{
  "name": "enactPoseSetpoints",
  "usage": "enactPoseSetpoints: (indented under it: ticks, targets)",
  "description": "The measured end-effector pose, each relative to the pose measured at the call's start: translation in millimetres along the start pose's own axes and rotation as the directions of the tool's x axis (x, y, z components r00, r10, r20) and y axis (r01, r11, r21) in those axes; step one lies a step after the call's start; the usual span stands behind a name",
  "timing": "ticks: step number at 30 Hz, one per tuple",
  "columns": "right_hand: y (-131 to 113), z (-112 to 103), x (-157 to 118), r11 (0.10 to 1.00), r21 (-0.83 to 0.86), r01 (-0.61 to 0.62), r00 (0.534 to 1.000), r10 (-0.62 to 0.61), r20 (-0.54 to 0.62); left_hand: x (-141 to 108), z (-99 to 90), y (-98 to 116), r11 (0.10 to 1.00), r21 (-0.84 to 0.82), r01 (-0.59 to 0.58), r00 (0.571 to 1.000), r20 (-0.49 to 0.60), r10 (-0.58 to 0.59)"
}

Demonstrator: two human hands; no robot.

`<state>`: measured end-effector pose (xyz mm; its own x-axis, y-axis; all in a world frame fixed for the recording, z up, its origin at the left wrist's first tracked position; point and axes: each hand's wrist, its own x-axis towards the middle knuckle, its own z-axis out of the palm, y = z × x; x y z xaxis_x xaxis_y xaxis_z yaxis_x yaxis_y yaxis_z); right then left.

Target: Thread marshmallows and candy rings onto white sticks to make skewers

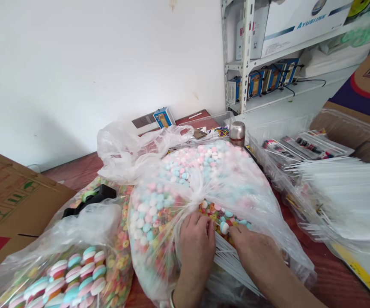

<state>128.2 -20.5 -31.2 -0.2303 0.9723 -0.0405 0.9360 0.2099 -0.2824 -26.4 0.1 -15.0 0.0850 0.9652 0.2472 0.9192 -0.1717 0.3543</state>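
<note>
My left hand (pixel 197 244) grips the edge of a large clear plastic bag (pixel 236 201), its fingers curled at the bag's opening. The bag is packed with round pastel pink, blue and white candies (pixel 201 164), with ring-shaped cereal-like candies (pixel 215 218) showing at the opening. My right hand (pixel 252 252) pinches one small round white-and-pink candy (pixel 224 227) between thumb and fingers. White lollipop sticks (pixel 233 261) lie just below my hands. Another clear bag (pixel 72 231) of striped pastel candies (pixel 76 273) rests at the lower left, untouched.
More bundled white sticks (pixel 339 196) lie in clear plastic at the right, by packets (pixel 303 147). A steel flask (pixel 237 133) stands behind the bag. Cardboard sheets (pixel 11 201) flank the wooden table (pixel 342 282), with a metal shelf (pixel 239 55) behind.
</note>
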Motion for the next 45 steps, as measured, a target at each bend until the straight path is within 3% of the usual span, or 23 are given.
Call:
enactPoseSetpoints:
  ticks: [2,4,6,9,12,21,26,33,40,42,45]
  targets:
    - [4,4,-2,1.0,0.028,-0.006,1.0,0.005,0.028,1,-5.6,-3,0.972,-0.219,0.082,0.997,0.005,-0.083]
    - [10,9,-6,0.996,0.094,0.003,1.0,-0.002,-0.006,2,-11.1,-4,0.869,-0.445,0.217,0.975,0.063,-0.211]
    - [14,12,-11,0.982,0.182,0.042,0.995,-0.025,-0.094,3,-15.5,-3,0.675,-0.645,0.359,0.93,0.188,-0.315]
    - [17,13,-16,0.955,0.266,0.132,0.981,-0.087,-0.176,4,-19.0,0,0.333,-0.808,0.486,0.859,0.37,-0.355]
    - [17,10,-17,0.941,0.291,0.171,0.978,-0.125,-0.169,2,-18.9,3,0.155,-0.852,0.5,0.829,0.42,-0.369]
    - [15,16,-24,0.94,0.275,0.204,0.954,-0.128,-0.27,-6,-12.3,1,0.049,-0.863,0.502,0.811,0.451,-0.374]
    - [11,11,-22,0.94,0.272,0.207,0.949,-0.126,-0.288,-9,-11.8,6,0.044,-0.853,0.52,0.806,0.473,-0.356]
    - [14,10,-27,0.95,0.163,0.267,0.936,-0.216,-0.277,-13,-13.2,7,-0.29,-0.793,0.537,0.767,0.601,-0.224]
    - [26,18,-40,0.941,0.207,0.266,0.932,-0.196,-0.306,-21,-6.4,18,-0.409,-0.718,0.563,0.729,0.665,-0.162]
    - [25,17,-40,0.941,0.209,0.266,0.932,-0.196,-0.306,-21,-4.6,22,-0.423,-0.714,0.558,0.72,0.67,-0.181]
    - [24,14,-38,0.941,0.226,0.251,0.945,-0.187,-0.27,-18,-8.1,21,-0.36,-0.754,0.549,0.743,0.638,-0.202]
